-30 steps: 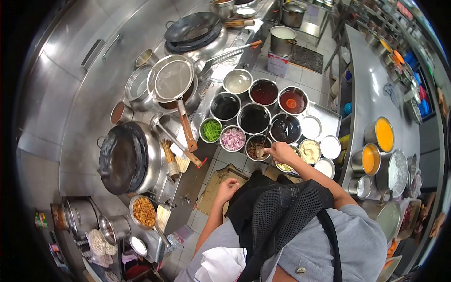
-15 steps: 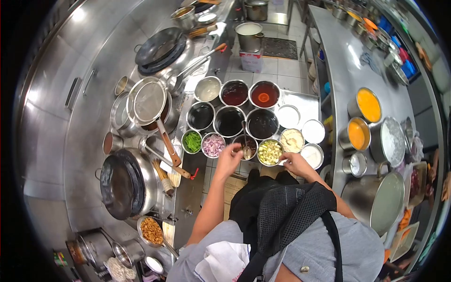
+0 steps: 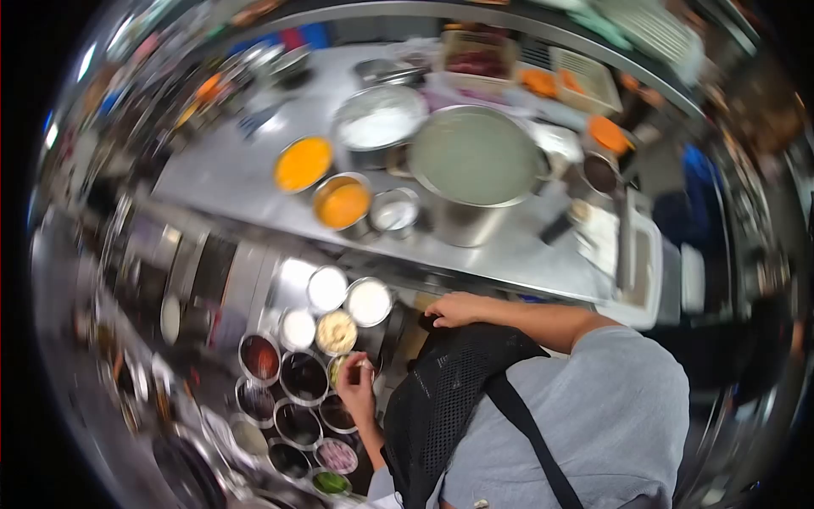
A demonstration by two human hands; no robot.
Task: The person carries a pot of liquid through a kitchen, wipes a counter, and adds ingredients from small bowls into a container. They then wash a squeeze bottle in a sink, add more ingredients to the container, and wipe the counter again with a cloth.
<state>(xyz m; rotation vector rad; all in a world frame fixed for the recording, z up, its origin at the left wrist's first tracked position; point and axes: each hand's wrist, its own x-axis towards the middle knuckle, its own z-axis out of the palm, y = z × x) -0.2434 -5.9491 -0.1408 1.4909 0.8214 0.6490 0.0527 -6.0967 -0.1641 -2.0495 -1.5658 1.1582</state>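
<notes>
My left hand (image 3: 357, 392) is over a pot of pale green diced vegetable (image 3: 337, 370), partly hiding it. Its fingertips are pinched together; blur hides what they hold, if anything. My right hand (image 3: 456, 310) is away from the pots, by the black mesh cloth (image 3: 465, 363) at my front. Its fingers look loosely bent and apart, with nothing seen in them. Around the left hand stand a pot of creamy yellow paste (image 3: 337, 332), pots of dark liquid (image 3: 303, 377), a pot of chopped purple onion (image 3: 337, 456) and a pot of chopped greens (image 3: 331, 483).
A steel counter (image 3: 229, 182) runs across the view. It bears two pots of orange liquid (image 3: 342, 202), a bowl of white powder (image 3: 381, 119) and a large stockpot (image 3: 475, 157). A white tub (image 3: 643, 297) stands at its right end. Dark woks (image 3: 186, 471) are at lower left.
My view has swung right toward the counter. My left hand has moved from the dark pot with the spoon to the diced vegetable pot. My right hand has left that pot's rim.
</notes>
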